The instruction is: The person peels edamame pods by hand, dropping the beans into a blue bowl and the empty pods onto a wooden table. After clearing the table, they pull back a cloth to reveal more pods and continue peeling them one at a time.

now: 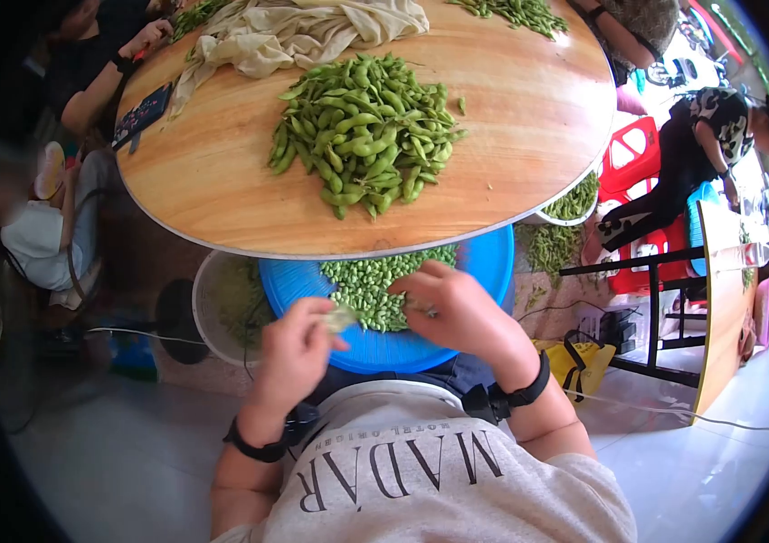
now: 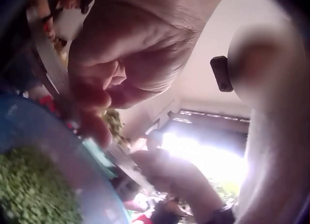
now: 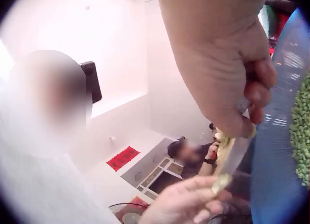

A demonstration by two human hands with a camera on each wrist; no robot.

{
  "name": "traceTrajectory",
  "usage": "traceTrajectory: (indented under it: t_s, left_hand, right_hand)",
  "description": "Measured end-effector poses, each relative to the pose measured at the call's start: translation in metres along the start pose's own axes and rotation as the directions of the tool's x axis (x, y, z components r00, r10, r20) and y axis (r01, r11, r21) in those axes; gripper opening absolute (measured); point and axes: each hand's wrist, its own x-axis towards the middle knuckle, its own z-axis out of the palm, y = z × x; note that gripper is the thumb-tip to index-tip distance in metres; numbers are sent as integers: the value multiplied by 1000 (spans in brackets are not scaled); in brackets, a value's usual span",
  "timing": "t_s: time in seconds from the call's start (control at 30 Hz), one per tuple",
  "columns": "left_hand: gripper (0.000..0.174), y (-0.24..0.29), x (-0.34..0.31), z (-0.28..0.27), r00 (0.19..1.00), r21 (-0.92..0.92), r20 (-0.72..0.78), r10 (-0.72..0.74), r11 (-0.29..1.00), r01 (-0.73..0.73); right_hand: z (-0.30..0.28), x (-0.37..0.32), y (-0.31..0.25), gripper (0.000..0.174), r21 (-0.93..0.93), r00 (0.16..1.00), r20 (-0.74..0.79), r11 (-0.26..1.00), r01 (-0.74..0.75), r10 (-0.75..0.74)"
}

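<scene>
My left hand [image 1: 299, 348] pinches a pale green pod [image 1: 337, 317] between thumb and fingers, over the left part of a blue basin [image 1: 484, 271]. In the right wrist view, the same pod [image 3: 222, 183] sticks out from the fingertips of the left hand [image 3: 181, 200]. Across from it, my right hand [image 1: 461, 312] has its fingers curled round a small pale pod [image 1: 422, 308], mostly covered by the fingers. Shelled green beans [image 1: 368, 288] lie in the basin beneath and between both hands. The two hands are apart.
A heap of whole pods [image 1: 366, 131] lies on the round wooden table [image 1: 529, 118], whose edge overhangs the basin. Beige cloth [image 1: 303, 36] is at its far side. A pale tub [image 1: 213, 308] stands left of the basin; a yellow bag [image 1: 588, 366] is at right. People sit around.
</scene>
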Motion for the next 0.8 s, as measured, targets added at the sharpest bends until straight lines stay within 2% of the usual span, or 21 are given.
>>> traceTrajectory:
  t_s: [0.03,0.07,0.13,0.2,0.23,0.27,0.33,0.37,0.4,0.43,0.47,0.53,0.57,0.6,0.63,0.67,0.73,0.77,0.8]
  left_hand:
    - [17,-2,-2,-13,993,40,-114,-35,998,40]
    - [18,-4,-6,-26,972,75,-224,-69,993,87]
    - [23,-25,-11,-58,917,286,-385,-110,930,232]
    - [30,-60,-17,-84,868,349,-489,-88,892,287]
    - [33,-66,-14,-93,889,593,-444,113,781,197]
    - [31,-66,-19,-92,861,653,-509,0,652,386]
    - [25,-62,-18,-92,836,689,-523,165,659,301]
    - [22,-56,-18,-90,844,388,-534,-50,872,297]
    - [20,-36,-12,-81,850,27,-461,-255,953,301]
    - [17,-32,-7,-67,912,-144,-382,-149,984,101]
    - [17,-12,-1,-52,944,-214,-291,-157,972,96]
    - [22,16,11,-18,992,-363,-112,-62,932,17]
    - [26,23,18,0,995,-497,-86,-46,868,-3]
    - [29,33,25,10,997,-555,-26,-66,831,40]
    - [27,26,30,20,997,-626,53,-64,775,83]
    - [26,25,34,25,997,-672,56,-46,737,72]
    - [23,26,38,33,998,-755,64,-5,654,52]
    - [19,28,35,34,999,-764,32,-24,644,40]
    - [18,28,33,33,1000,-682,-7,-12,731,4]
  right_hand:
    - [-6,4,-5,13,-25,999,-39,999,-28,27]
    - [-8,11,-5,14,-87,990,-143,996,-31,19]
    - [-14,33,-3,15,-207,938,-347,976,-61,-16]
    - [-14,56,8,16,-374,915,-404,915,-149,-16]
    - [-13,62,14,16,-451,903,-430,871,-195,-21]
    - [-11,64,19,16,-433,899,-437,881,-193,-18]
    - [-9,67,24,16,-394,891,-453,900,-187,-13]
    - [-10,65,22,17,-293,874,-483,931,-217,51]
    - [-12,61,18,17,-188,855,-505,951,-244,120]
    - [-14,57,13,18,-80,835,-517,960,-268,189]
    - [-15,52,6,17,74,831,-468,950,-302,301]
    - [-14,40,-6,16,374,811,-321,852,-367,490]
    - [-9,31,-7,14,588,837,-191,742,-321,513]
    - [0,23,-10,13,706,864,-88,642,-298,497]
    - [9,16,-11,14,747,880,-17,591,-305,475]
    - [15,10,-11,15,785,892,50,535,-313,449]
    - [18,4,-9,16,768,892,100,535,-351,441]
    - [18,0,-9,17,760,890,123,535,-369,439]
    - [14,-2,-8,18,740,895,113,564,-365,431]
